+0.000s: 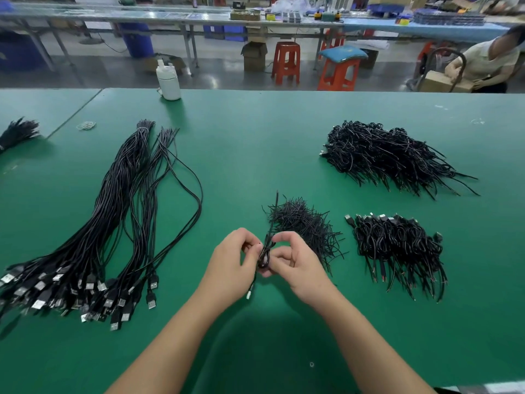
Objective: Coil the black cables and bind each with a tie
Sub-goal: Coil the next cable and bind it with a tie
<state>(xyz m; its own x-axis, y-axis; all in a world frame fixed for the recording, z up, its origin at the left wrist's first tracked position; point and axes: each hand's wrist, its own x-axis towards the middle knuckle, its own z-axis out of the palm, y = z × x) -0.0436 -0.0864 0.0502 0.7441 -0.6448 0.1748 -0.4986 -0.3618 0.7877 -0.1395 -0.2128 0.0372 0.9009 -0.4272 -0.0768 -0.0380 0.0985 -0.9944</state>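
Observation:
Between my hands is a small coiled black cable (264, 255), held above the green table (255, 143). My left hand (233, 258) grips the coil from the left. My right hand (295, 261) pinches it from the right, and a thin black tie end sticks up from the coil. The cable's plug end (249, 294) dangles below. A heap of black ties (305, 224) lies just behind my right hand. Long uncoiled USB cables (108, 223) stretch across the left side. Coiled, bound cables lie in a near pile (397, 245) and a far pile (386, 155) on the right.
A white bottle (168, 79) stands at the table's far edge. Rubber bands (86, 125) lie at far left near another black bundle (17, 132). Beyond the table are orange stools (285, 62) and a seated person (483, 66) holding a cardboard box.

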